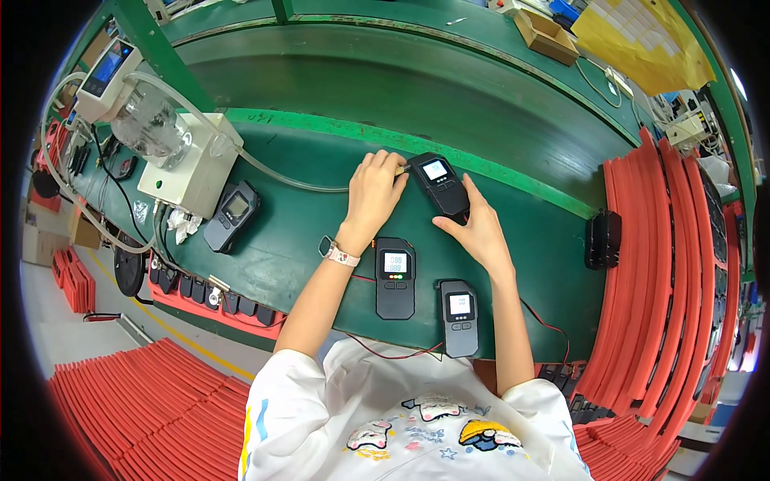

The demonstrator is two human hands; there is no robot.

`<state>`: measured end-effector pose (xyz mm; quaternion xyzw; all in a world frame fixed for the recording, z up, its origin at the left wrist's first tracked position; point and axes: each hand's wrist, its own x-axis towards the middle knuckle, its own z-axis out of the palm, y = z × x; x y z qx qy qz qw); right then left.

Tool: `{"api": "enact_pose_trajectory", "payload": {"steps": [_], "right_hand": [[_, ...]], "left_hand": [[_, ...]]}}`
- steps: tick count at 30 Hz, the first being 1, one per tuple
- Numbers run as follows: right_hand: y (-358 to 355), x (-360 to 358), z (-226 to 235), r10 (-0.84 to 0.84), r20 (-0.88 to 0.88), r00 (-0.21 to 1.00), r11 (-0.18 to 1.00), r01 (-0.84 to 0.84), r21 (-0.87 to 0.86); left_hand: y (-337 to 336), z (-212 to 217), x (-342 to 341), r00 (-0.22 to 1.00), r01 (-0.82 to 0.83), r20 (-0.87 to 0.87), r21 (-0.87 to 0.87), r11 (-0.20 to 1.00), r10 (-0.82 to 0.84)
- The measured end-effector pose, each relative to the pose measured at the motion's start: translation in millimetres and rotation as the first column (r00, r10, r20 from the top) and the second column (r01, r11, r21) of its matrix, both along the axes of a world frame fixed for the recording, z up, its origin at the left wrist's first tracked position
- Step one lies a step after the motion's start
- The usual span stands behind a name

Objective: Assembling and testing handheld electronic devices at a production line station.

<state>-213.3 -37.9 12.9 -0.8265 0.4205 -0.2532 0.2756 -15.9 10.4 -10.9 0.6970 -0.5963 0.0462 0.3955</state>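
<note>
Green bench (281,228). Right of white box (172,183): meter (439,188), lower end in right hand's (480,230) grip; left hand's (375,188) grip narrow, on tube (297,184) by meter's top. Another meter (234,215) just beside box. Red trays (618,248) stacked well right of box; grey floor (228,350) below box.

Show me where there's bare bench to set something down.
Two patches of green mat: between the right hand and the black case, and between the smartwatch and the leftmost handheld meter. Crowded: between the forearms, where two more meters sit, and around the off-white box.
</note>
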Motion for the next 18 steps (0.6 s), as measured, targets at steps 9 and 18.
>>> {"api": "enact_pose_trajectory", "payload": {"steps": [9, 18], "right_hand": [[6.0, 3.3, 2.9, -0.078, 0.059, 0.995, 0.987, 0.069, 0.143], [8.6, 5.8, -3.0, -0.122, 0.115, 0.986, 0.990, 0.113, 0.084]], "left_hand": [[-2.3, -2.1, -0.7, 0.997, -0.020, -0.070, -0.001, 1.000, 0.020], [-2.8, 0.7, 1.6, 0.986, 0.017, -0.163, -0.011, 1.000, -0.019]]}}
